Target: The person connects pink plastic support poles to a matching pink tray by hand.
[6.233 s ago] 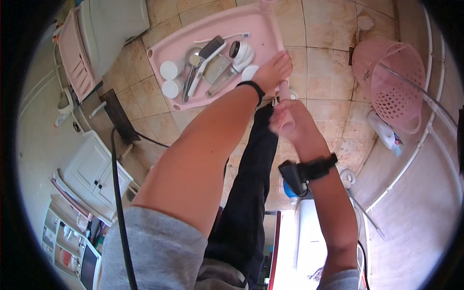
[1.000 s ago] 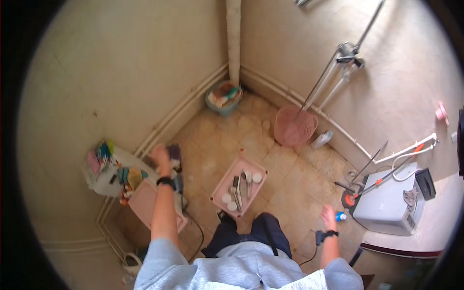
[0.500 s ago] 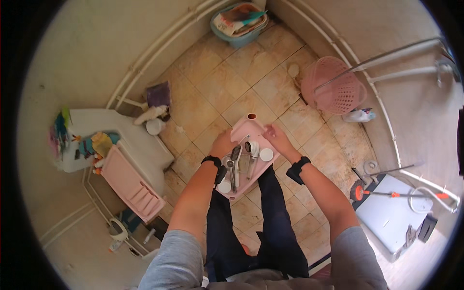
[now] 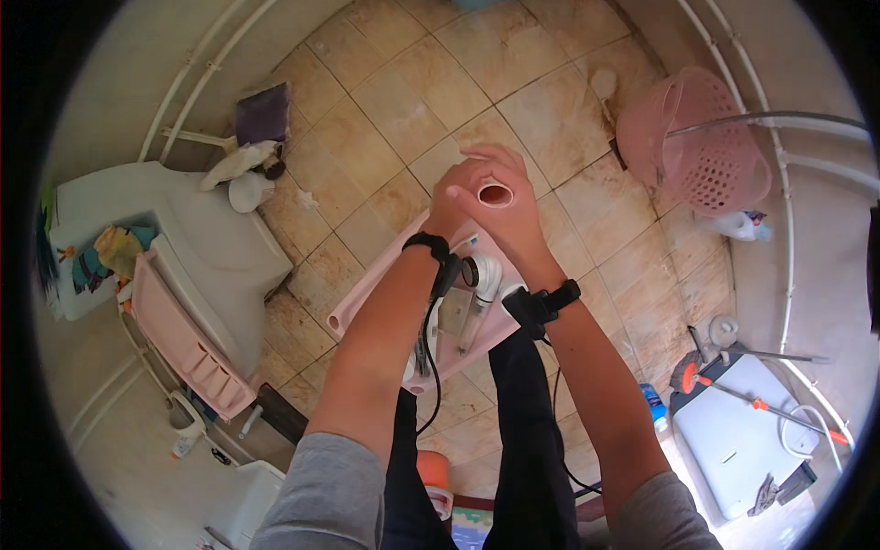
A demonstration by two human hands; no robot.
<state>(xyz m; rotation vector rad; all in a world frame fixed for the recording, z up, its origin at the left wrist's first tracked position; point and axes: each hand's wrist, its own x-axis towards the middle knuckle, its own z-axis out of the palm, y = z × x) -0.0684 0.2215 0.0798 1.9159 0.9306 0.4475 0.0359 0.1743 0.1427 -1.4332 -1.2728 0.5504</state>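
A pink plastic shelf tray (image 4: 367, 295) with round corner holes is in front of me, above my legs. At its far end, my right hand (image 4: 515, 215) is closed round a pink tube (image 4: 496, 194), whose open end shows brown inside. My left hand (image 4: 451, 203) is pressed against the same tube from the left, its fingers partly hidden by the right hand. On the tray lie a white shower head (image 4: 486, 275) with a dark round face, a clear flat piece (image 4: 453, 313) and other items. My left forearm covers part of them.
A second pink shelf (image 4: 183, 335) leans by the white sink (image 4: 215, 266) on the left. A pink perforated basket (image 4: 692, 147) stands at the far right. A silvery flat appliance (image 4: 733, 431) with an orange-ended rod (image 4: 724, 394) lies at the right. Tiles (image 4: 385, 119) cover the floor.
Both hands have left the tray's two sides and come together on the tube. The view has shifted, and the tray now sits turned, with its left corner showing.
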